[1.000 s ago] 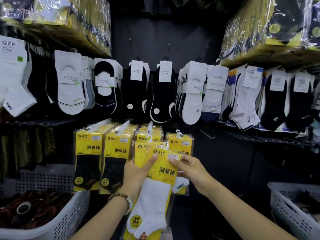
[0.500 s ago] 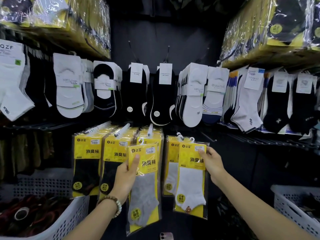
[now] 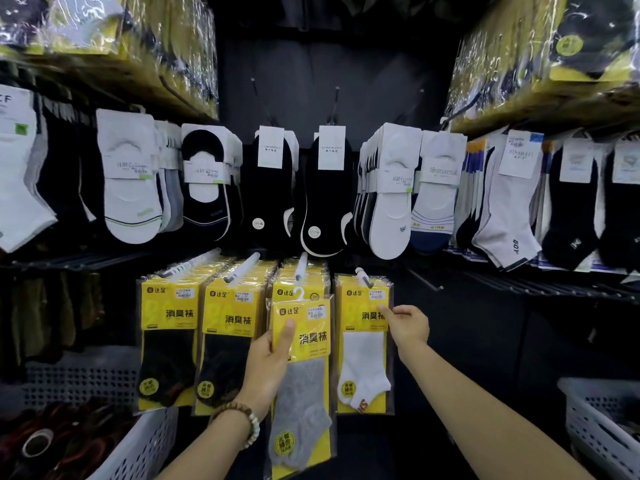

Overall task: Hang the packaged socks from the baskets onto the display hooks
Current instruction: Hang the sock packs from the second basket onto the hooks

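white basket, lower left, with dark goods

Four white display hooks at 6 o'clock: yellow sock packs are hanging in rows. Black upper hooks at 12 o'clock: carded socks are hanging.

Four display hooks side by side carry sock packs beneath a row of hanging socks, the left hand holds a loose pack before the third hook, the right hand pinches the front pack on the fourth, and a left basket and right basket flank them below.
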Motion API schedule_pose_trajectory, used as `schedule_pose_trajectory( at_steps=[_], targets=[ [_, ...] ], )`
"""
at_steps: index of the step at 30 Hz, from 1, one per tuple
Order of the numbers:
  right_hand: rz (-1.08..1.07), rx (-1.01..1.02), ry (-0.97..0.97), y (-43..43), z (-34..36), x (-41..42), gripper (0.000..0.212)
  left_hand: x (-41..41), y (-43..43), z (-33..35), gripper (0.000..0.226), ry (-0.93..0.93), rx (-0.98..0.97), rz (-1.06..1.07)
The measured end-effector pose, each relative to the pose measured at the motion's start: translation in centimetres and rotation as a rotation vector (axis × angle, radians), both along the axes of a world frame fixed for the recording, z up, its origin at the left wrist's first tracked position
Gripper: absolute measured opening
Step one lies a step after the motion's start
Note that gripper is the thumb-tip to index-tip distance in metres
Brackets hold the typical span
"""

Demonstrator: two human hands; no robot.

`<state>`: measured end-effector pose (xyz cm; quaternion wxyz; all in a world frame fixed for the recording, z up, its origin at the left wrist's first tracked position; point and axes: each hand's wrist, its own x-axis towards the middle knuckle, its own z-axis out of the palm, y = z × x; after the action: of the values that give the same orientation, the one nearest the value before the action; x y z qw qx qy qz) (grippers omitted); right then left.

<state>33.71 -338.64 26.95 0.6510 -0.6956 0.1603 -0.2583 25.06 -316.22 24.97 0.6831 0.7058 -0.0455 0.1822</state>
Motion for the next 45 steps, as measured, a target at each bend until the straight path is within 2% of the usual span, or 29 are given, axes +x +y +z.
schedule_pose_trajectory(
  at_steps=[1,4,10,12,15,20,26,30,32,36,38,42,45],
  targets=[
    [-0.031,0.011,0.016,0.0,-0.2,0.0,0.031,0.2,-0.3,0.0,0.060,0.010,-0.007,-0.016],
    [-0.015,0.051,0.048,-0.2,-1.2,-1.1,0.036,0.2,-1.2,-0.1,0.042,0.033,-0.004,-0.048],
    [0.498,0.076,-0.064,1.6,-0.3,-7.4,0.029,-0.5,-4.5,0.3,0.029,0.082,0.006,-0.148],
    [0.611,0.062,-0.087,1.8,-0.2,-8.9,0.022,-0.8,-6.0,0.6,0.026,0.082,-0.002,-0.173],
    [0.559,0.137,-0.113,1.1,-0.3,-9.7,0.015,-0.9,-7.7,1.0,0.025,0.080,0.033,-0.193],
    [0.315,0.152,-0.110,-1.1,0.6,-8.8,0.014,-0.9,-8.7,1.6,0.049,0.110,0.144,-0.235],
    [0.355,-0.053,-0.077,-0.3,2.8,-5.9,0.011,0.7,-8.1,2.3,0.060,0.146,0.156,-0.259],
    [0.353,-0.010,-0.013,0.7,2.0,-3.7,0.011,1.4,-7.2,1.9,0.056,0.154,0.124,-0.245],
    [0.309,0.000,0.008,0.7,1.0,-2.9,0.018,1.8,-6.9,1.5,0.057,0.166,0.146,-0.240],
    [0.275,0.086,0.079,0.2,-1.9,-3.5,0.045,1.4,-6.2,-0.2,0.057,0.207,0.162,-0.247],
    [0.276,0.062,0.117,-0.1,-3.9,-4.8,0.053,0.8,-5.7,-1.7,0.056,0.233,0.177,-0.253],
    [0.337,0.002,0.170,0.0,-8.7,-9.5,0.046,-2.2,-4.3,-6.7,0.054,0.287,0.194,-0.264],
    [0.454,-0.048,0.323,0.6,-14.1,-14.0,0.041,-6.1,-2.6,-12.4,0.050,0.389,0.235,-0.269]
  ],
)
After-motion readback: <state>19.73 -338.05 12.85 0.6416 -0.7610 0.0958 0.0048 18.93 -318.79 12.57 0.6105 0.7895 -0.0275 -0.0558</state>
